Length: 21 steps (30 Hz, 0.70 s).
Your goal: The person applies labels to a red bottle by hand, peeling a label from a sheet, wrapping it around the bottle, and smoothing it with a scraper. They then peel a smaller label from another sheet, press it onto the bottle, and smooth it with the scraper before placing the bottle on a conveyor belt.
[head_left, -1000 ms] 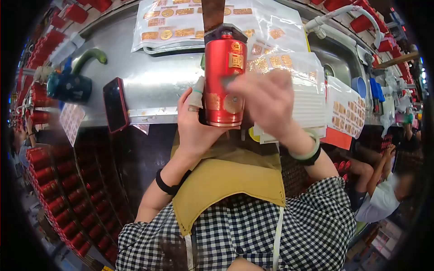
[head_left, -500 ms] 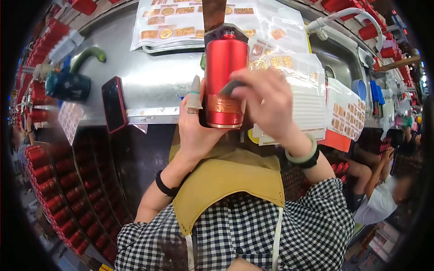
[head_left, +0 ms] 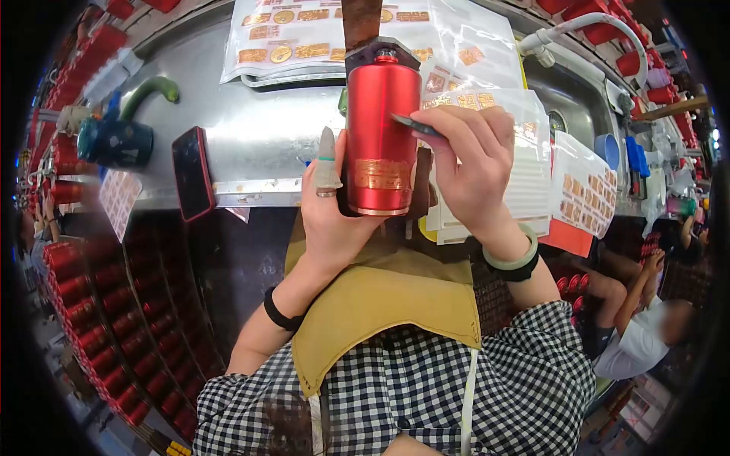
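A shiny red metal bottle (head_left: 382, 114) with a narrow dark neck stands upright in front of me. My left hand (head_left: 334, 216) is closed around its lower left side; one finger wears a pale rubber finger cot (head_left: 326, 156). Low on the bottle's front sits a gold sticker (head_left: 382, 174) with raised lettering. My right hand (head_left: 471, 156) pinches a small dark flat scraper-like tool (head_left: 414, 124) between thumb and fingers. The tool's tip overlaps the bottle's right side, above the sticker.
Clear-covered sheets of gold stickers (head_left: 304, 34) lie on the metal counter (head_left: 251, 152). A phone (head_left: 192, 173) and a teal mug (head_left: 114, 144) stand to the left, a faucet (head_left: 585, 23) to the right. Racks of red bottles (head_left: 99, 327) fill the lower left. Another person (head_left: 635, 338) sits at right.
My right hand has lifted the tool off the sticker, moving up and to the right. The sticker now shows fully. My left hand and the bottle have barely moved.
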### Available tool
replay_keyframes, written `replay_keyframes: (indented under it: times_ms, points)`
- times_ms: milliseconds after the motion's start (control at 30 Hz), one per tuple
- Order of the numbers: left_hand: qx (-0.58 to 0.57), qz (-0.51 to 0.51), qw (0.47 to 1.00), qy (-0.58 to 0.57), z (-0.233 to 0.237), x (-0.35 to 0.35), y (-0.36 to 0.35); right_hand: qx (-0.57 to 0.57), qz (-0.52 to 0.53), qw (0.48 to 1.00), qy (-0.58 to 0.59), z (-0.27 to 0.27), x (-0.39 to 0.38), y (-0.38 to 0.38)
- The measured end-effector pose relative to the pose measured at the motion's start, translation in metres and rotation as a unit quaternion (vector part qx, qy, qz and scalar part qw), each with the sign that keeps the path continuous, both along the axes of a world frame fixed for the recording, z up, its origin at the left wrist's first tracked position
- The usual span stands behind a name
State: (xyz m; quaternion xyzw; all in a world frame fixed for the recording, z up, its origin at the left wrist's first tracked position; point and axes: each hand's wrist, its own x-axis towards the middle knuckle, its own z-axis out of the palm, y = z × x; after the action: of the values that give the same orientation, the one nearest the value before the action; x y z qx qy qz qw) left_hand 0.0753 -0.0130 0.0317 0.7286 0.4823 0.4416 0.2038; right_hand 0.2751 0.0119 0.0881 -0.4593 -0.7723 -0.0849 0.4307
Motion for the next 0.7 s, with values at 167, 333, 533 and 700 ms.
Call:
replay_keyframes:
  times_ms: [167, 333, 533, 700]
  points:
    - [0.009, -0.005, 1.000, 0.009, -0.006, -0.003, 0.002, -0.061, 0.202, 0.977, -0.029, -0.003, -0.018, -0.045]
    - [-0.072, -0.032, 0.997, -0.007, 0.009, -0.001, 0.002, -0.054, 0.005, 0.993, 0.102, 0.018, 0.011, -0.019]
    - [-0.189, -0.144, 0.950, -0.200, 0.019, -0.005, 0.008, -0.143, -0.035, 0.963, 0.225, -0.002, 0.015, -0.035]
    - [-0.342, -0.139, 0.887, -0.278, 0.041, 0.005, 0.021, -0.265, -0.022, 0.897, 0.352, -0.012, 0.000, -0.051]
